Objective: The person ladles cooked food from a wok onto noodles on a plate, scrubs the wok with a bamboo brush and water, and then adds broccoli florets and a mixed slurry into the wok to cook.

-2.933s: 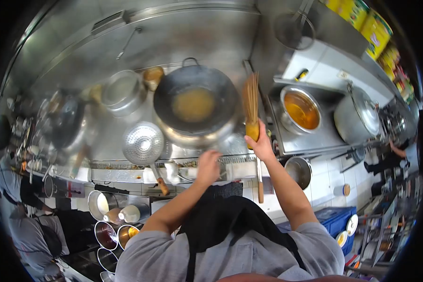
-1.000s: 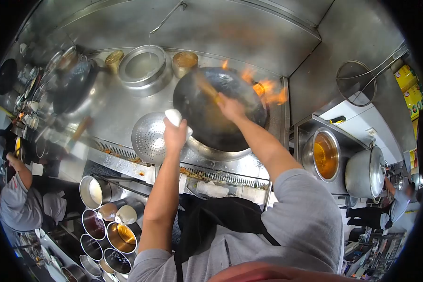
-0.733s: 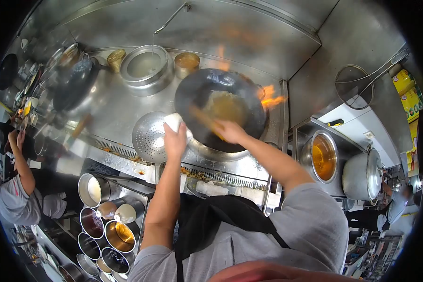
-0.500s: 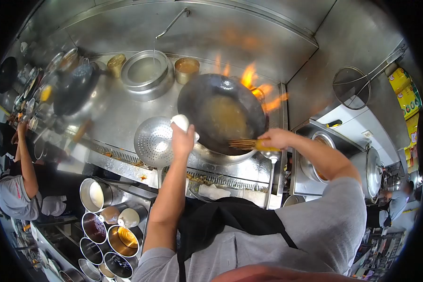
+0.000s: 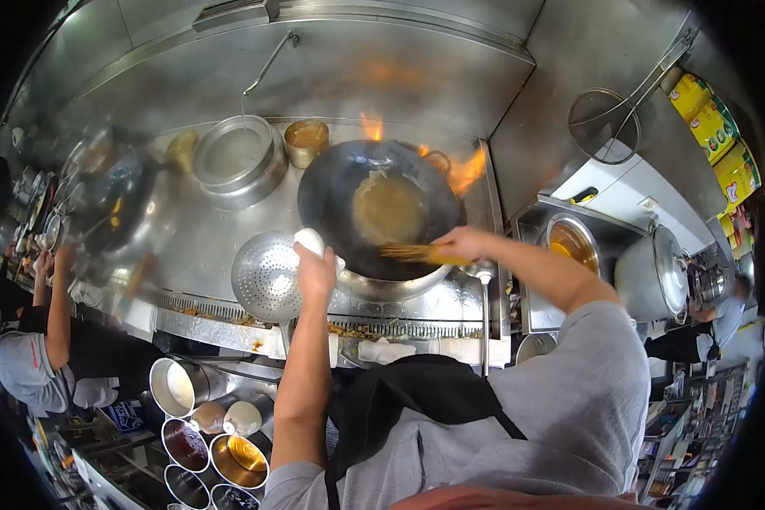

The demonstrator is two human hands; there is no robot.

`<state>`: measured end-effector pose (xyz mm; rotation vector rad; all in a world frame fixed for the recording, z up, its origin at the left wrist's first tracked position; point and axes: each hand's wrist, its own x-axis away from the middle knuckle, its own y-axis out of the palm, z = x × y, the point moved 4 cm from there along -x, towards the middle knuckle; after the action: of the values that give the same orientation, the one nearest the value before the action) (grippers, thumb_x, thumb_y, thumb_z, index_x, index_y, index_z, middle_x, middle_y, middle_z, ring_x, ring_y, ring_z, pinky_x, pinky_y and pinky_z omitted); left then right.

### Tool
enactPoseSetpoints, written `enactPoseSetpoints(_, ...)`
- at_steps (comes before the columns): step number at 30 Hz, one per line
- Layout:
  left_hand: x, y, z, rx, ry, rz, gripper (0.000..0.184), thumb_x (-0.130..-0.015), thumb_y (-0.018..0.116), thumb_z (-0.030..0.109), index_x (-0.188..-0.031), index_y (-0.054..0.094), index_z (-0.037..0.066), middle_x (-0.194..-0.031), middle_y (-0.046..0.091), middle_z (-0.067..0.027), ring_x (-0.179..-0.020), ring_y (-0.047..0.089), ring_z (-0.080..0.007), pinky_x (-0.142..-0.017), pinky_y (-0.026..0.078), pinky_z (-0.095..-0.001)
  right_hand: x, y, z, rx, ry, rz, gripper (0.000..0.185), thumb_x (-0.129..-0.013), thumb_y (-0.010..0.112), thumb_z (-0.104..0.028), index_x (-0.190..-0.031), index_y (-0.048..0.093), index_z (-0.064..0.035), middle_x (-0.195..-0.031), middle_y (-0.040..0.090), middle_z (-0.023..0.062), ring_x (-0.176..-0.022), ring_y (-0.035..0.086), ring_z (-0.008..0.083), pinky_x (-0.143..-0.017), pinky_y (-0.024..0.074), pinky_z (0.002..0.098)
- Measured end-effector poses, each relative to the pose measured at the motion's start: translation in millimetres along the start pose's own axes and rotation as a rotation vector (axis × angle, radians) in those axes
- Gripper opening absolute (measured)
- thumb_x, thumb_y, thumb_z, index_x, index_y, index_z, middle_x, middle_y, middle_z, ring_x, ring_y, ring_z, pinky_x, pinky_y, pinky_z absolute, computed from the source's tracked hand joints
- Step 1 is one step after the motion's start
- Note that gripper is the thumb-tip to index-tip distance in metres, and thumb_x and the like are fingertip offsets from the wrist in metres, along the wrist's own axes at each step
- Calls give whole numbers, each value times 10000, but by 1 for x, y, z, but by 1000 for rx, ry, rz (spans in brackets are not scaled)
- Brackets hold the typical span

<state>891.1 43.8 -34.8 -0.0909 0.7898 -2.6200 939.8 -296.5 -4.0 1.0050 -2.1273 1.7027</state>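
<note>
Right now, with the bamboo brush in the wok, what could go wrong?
Flames rise at the far and right sides of the wok; the right hand or bamboo brush could get scorched if it strays that way. A brisk sweep might splash the cloudy liquid over the rim. The left hand, gripping a white cloth, might knock the perforated skimmer right beside it.

A comm. kitchen's steel back wall (image 5: 408,98) meets a side wall (image 5: 582,47) in a corner above the steel range (image 5: 200,242), a faucet (image 5: 270,65) mtd. high. At R, white tile (image 5: 612,180) w/ an outlet (image 5: 648,203) backs a steel ctr. (image 5: 537,310) near yellow pkgs. (image 5: 712,132); racks (image 5: 697,442) fill lower R. Light glints off the metal, approx. center and L.
</note>
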Motion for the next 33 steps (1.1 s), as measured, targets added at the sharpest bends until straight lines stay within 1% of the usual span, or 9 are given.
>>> enactPoseSetpoints(3,-1,4,3,-57,-74,-96,622,-866,616,241,-1277,256,-55,-1032,590,-355,-986,570,-505,-856,442,-508,-64,-47,66,368,-17,50,433,-877,512,-532,-1131,671,-219,-1038,692,118,-922,670,272,-783,522,428)
enactPoseSetpoints(5,-2,7,-8,-1,-23,-46,634,-858,623,250,-1277,245,-40,-1026,590,-360,-989,569,-510,-862,440,-506,-55,-96,-12,226,380,271,405,-871,502,-475,-1116,673,-202,-1078,676,119,-988,651,274,-836,512,404)
enactPoseSetpoints(7,1,1,-3,-5,-42,-70,631,-854,625,258,-1270,249,-33,-1022,590,-362,-989,569,-512,-863,439,-506,-132,-67,-22,-40,204,555,401,-861,499,-443,-1127,656,-187,-1088,668,132,-1012,638,300,-847,505,426)
enactPoseSetpoints(10,1,-1,-3,-14,-71,-104,628,-847,630,274,-1257,258,-23,-1019,590,-365,-988,568,-516,-865,436,-508,-117,-4,-92,-208,168,556,399,-880,503,-408,-1207,595,-199,-1088,656,149,-1020,616,355,-870,489,454)
enactPoseSetpoints(17,-3,-3,2,-54,-93,-164,636,-848,630,289,-1250,257,-34,-1016,593,-363,-980,570,-515,-863,439,-510,14,-15,-14,193,120,135,437,-887,500,-490,-1299,534,-347,-1089,667,85,-972,642,311,-807,512,433)
enactPoseSetpoints(21,-6,-2,4,-91,-107,-162,636,-860,625,295,-1253,254,-40,-1017,594,-358,-987,572,-506,-857,445,-497,-64,-95,45,428,203,348,408,-899,487,-461,-1231,574,-239,-1003,681,133,-942,653,308,-787,508,458)
enactPoseSetpoints(24,-8,0,-6,-17,24,-127,633,-868,622,290,-1265,255,-39,-1036,595,-342,-996,572,-497,-856,445,-488,-130,-64,-32,138,234,487,405,-891,515,-436,-1185,599,-171,-1013,672,174,-957,649,326,-803,511,461)
enactPoseSetpoints(28,-1,-17,-2,26,0,-219,544,-903,572,300,-1259,323,-28,-1053,588,-324,-1000,575,-481,-872,445,-457,-147,17,-83,-80,21,526,536,-912,499,-422,-1413,396,-263,-1087,648,179,-955,639,358,-826,491,495)
enactPoseSetpoints(33,39,-54,-39,157,-57,-217,475,-950,507,302,-1274,395,-28,-1104,600,-202,-1035,581,-297,-904,434,-376,-177,-21,-35,-177,153,739,433,-929,477,-378,-1327,462,-207,-995,653,197,-917,625,398,-788,484,510)
